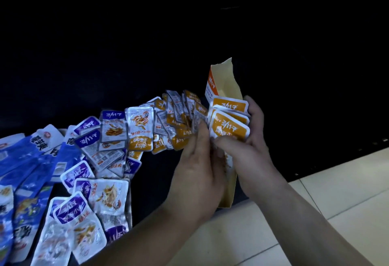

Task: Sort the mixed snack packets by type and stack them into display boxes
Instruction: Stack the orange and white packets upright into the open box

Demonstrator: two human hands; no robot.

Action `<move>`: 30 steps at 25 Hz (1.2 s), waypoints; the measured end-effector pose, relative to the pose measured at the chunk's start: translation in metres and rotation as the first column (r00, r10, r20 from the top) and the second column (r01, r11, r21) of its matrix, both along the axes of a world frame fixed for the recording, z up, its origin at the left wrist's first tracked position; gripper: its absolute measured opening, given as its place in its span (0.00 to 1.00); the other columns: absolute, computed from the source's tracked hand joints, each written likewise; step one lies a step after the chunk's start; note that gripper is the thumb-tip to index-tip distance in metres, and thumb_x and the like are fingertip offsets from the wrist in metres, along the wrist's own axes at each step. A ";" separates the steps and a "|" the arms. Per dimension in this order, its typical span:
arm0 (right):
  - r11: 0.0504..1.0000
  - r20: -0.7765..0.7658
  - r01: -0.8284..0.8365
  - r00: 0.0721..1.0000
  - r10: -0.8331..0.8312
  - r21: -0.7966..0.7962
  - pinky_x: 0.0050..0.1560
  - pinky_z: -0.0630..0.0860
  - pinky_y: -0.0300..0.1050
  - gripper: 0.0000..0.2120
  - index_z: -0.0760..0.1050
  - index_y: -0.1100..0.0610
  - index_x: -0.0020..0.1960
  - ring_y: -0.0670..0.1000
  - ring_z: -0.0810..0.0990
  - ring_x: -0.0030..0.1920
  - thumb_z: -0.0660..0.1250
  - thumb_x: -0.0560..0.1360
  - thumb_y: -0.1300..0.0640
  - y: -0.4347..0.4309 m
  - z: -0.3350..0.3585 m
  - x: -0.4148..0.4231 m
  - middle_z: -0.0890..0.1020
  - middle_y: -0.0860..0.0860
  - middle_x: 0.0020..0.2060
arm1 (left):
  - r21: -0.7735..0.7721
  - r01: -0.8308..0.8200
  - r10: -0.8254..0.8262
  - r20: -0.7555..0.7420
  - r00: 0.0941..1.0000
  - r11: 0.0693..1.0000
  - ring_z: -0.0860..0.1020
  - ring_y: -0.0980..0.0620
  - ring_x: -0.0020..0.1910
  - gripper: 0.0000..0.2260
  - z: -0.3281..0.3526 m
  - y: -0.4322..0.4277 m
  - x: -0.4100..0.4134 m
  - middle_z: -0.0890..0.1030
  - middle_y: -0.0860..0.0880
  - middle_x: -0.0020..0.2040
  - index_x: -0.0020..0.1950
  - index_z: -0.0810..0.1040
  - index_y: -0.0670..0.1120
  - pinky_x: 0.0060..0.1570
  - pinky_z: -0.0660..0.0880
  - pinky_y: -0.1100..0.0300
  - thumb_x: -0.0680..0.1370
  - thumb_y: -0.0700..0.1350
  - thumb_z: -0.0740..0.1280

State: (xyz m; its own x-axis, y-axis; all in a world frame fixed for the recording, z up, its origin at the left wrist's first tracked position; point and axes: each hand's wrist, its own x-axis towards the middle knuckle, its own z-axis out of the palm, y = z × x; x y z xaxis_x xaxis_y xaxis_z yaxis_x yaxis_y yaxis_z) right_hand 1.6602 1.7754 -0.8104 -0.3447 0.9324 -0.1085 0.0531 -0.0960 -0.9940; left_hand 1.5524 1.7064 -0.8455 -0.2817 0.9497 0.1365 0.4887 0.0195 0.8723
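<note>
The orange packets (229,132) are a small fanned stack of three that I can count, held in my right hand (252,145). My right fingers (253,107) curl round the stack's right edge, and my thumb (226,144) lies across the front of the nearest packet, so the stack is pinched between thumb and fingers. Each packet faces me with its orange band away from me, long side running across, from my fingertips towards my left hand (195,160).

That left hand comes up from the lower left with its back to me, the wrist nearly straight. Its fingers lie close together and their tips (201,127) meet the stack's left edge. I cannot tell whether they grip it or only touch it.

Behind the stack stands the display box (225,80) — tall and narrow, long axis running up and away from me and leaning slightly left. Its open flap rises above my right fingertips, and its lower end shows below my two wrists. It sits between my hands, against my right palm.

Left of my left fingers, loose orange packets (181,122) lie overlapped on a dark surface (151,173). Further left lie purple packets (71,209), then blue bags (25,160). Under my right forearm is a pale tiled floor (336,192).
</note>
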 end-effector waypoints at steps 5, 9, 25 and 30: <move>0.990 -0.029 -0.109 0.994 0.107 -0.087 0.56 0.83 0.58 0.37 0.68 0.41 0.71 0.55 0.85 0.57 0.69 0.70 0.71 0.006 0.005 0.016 0.85 0.51 0.55 | 0.016 0.147 -0.138 0.455 0.880 0.989 0.80 0.56 0.64 0.27 0.021 0.000 -0.012 0.82 0.57 0.64 0.77 0.67 0.56 0.62 0.79 0.54 0.82 0.35 0.67; 0.965 0.342 -0.254 0.914 0.217 0.067 0.56 0.84 0.56 0.29 0.75 0.45 0.61 0.47 0.85 0.54 0.82 0.67 0.63 0.027 0.025 0.034 0.85 0.47 0.53 | -0.034 0.098 -0.074 0.439 0.895 0.995 0.83 0.56 0.60 0.30 0.013 0.005 -0.016 0.84 0.57 0.61 0.77 0.67 0.55 0.57 0.82 0.53 0.79 0.36 0.72; 0.829 0.708 -0.508 0.674 0.212 0.236 0.53 0.83 0.48 0.32 0.66 0.35 0.66 0.42 0.80 0.56 0.77 0.71 0.57 0.035 -0.014 0.031 0.76 0.39 0.59 | -0.018 -0.048 0.041 -0.278 0.960 0.999 0.70 0.51 0.66 0.44 -0.056 -0.001 -0.023 0.68 0.53 0.65 0.79 0.65 0.57 0.65 0.73 0.56 0.67 0.49 0.82; 0.706 0.882 -0.610 0.470 -0.042 0.358 0.67 0.68 0.49 0.39 0.58 0.35 0.72 0.47 0.75 0.66 0.77 0.70 0.45 0.038 -0.025 0.027 0.76 0.41 0.66 | -0.133 0.035 -0.049 -0.099 0.994 0.991 0.70 0.61 0.70 0.44 -0.059 -0.002 -0.023 0.65 0.59 0.72 0.82 0.57 0.60 0.63 0.67 0.75 0.73 0.45 0.78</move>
State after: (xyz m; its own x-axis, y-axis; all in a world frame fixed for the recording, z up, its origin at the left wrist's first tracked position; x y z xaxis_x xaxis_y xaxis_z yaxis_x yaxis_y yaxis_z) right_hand 1.6876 1.8133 -0.8355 -0.6617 0.7498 -0.0031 0.7177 0.6322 -0.2920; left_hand 1.5297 1.7043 -0.9044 -0.2321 0.9720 0.0366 0.5779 0.1076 0.8090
